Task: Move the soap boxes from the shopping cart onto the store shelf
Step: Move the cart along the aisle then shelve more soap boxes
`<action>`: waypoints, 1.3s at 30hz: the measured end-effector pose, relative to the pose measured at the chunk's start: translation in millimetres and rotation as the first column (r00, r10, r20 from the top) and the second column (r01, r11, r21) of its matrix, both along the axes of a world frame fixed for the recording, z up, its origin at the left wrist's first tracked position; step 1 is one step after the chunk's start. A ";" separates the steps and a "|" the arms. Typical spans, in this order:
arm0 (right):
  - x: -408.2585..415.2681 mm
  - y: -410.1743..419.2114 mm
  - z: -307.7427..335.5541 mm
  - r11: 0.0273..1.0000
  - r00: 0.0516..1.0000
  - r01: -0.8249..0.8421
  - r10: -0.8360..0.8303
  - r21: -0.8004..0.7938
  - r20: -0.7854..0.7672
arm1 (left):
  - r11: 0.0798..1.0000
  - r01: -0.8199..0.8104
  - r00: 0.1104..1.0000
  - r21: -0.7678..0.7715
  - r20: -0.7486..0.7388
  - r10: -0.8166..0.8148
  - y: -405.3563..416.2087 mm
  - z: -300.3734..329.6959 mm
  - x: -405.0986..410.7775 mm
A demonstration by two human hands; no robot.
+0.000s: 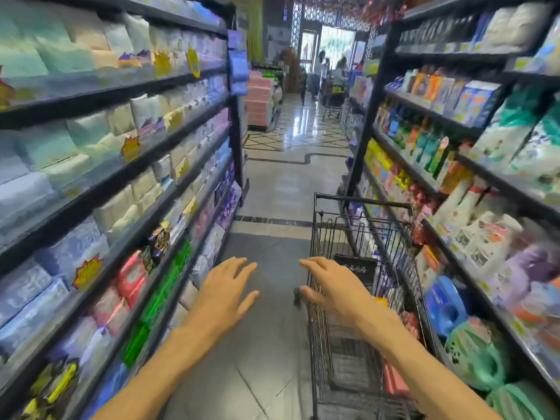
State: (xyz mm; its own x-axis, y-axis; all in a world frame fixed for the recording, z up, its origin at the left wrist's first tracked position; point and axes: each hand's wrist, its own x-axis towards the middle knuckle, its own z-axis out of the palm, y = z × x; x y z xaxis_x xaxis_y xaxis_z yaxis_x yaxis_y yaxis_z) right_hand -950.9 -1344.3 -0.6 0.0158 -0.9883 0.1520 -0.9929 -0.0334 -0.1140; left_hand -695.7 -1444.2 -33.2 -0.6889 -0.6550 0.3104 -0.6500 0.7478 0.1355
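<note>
Both hands are out in front, mid-aisle. The left hand [225,291] hangs over bare floor [272,344], fingers spread, its grip released and holding nothing. The right hand [331,287] is over the near left rim of the shopping cart [363,234], fingers extended and loose; it looks released too, though whether the thumb touches the wire I cannot tell.

What could go wrong here? The cart stands tight against the right-hand store shelf [472,244], and a push on that rim with an open palm could, I judge, roll it along or scrape it into the packed goods beside it. The whole view is smeared with motion blur, so a reach made now risks landing on the wrong item. The basket is deep, and the arm has to go down past the wire edge: a snagged wrist or a dropped box seems a fair worry.

And the soap boxes [394,381]? Down low in the basket, near end, right side, there is a flat pinkish-red shape that may be one of them, with a yellow scrap and a red patch higher up. Blur and wire hide edges, labels and count. If they are cardboard, expect light, rigid, easy to pinch.
</note>
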 end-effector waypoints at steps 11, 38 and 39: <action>-141.7 -174.2 -9.5 0.942 0.942 0.334 -0.334 0.023 0.029 | 0.945 0.326 0.944 -0.010 0.058 -0.325 -259.4 0.5 -183.1; -347.1 -94.2 -156.4 0.108 0.042 0.948 -0.975 0.299 0.220 | 0.247 0.919 0.157 0.308 0.290 -0.944 -268.1 -153.2 -650.9; -346.0 -93.4 -165.5 0.082 0.015 0.949 -0.976 0.304 0.219 | 0.236 0.913 0.129 0.334 0.312 -0.941 -263.6 -167.1 -658.2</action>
